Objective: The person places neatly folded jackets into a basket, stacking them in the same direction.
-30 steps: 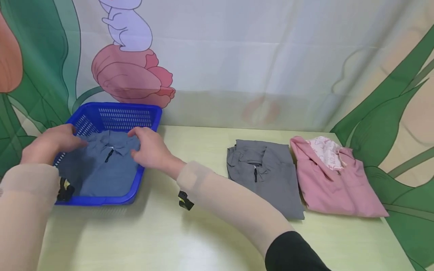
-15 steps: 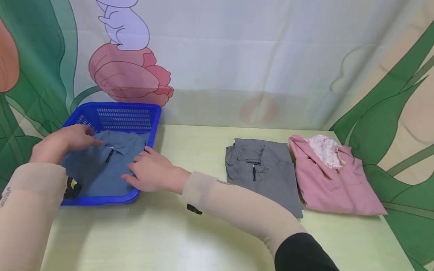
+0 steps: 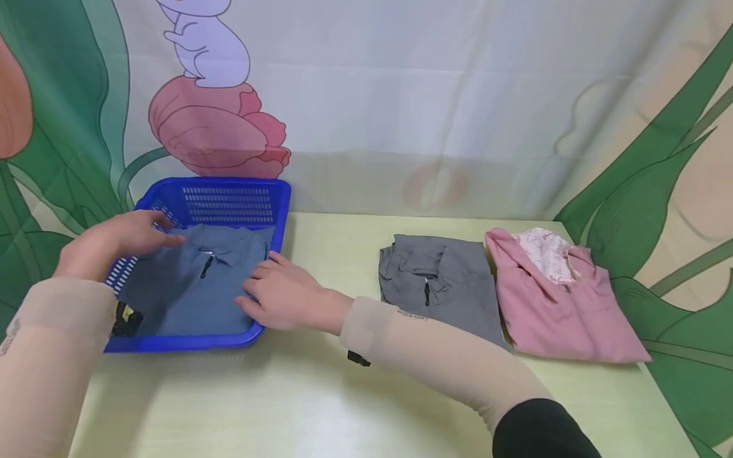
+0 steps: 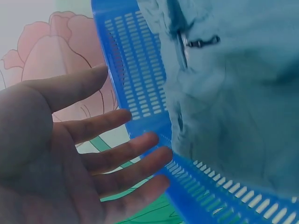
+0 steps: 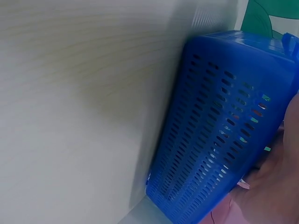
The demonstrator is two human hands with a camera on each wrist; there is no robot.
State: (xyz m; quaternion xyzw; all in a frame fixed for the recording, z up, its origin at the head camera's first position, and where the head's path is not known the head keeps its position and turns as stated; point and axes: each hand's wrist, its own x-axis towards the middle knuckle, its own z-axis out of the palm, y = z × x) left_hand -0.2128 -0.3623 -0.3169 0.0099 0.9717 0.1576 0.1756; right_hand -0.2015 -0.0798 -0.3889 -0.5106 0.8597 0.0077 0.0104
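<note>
Blue shirt (image 3: pixel 191 289) lies folded in basket (image 3: pixel 229 200). Left hand (image 3: pixel 111 242) fingers extended; right hand (image 3: pixel 283 296) fingers flat on basket rim, gripping nothing. Grey shirt (image 3: pixel 443 286) and pink garment (image 3: pixel 558 305) remain beyond the right fingers on worktop (image 3: pixel 321 394).

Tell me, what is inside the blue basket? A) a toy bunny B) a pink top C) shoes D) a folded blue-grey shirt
D: a folded blue-grey shirt with a small zipper lies inside the blue basket, while the pink top lies on the table.

Soft, even light fills the head view, with faint shadows under the forearms. Both wrist views look dimmer, blue-tinted and perhaps slightly blurred up close.
</note>
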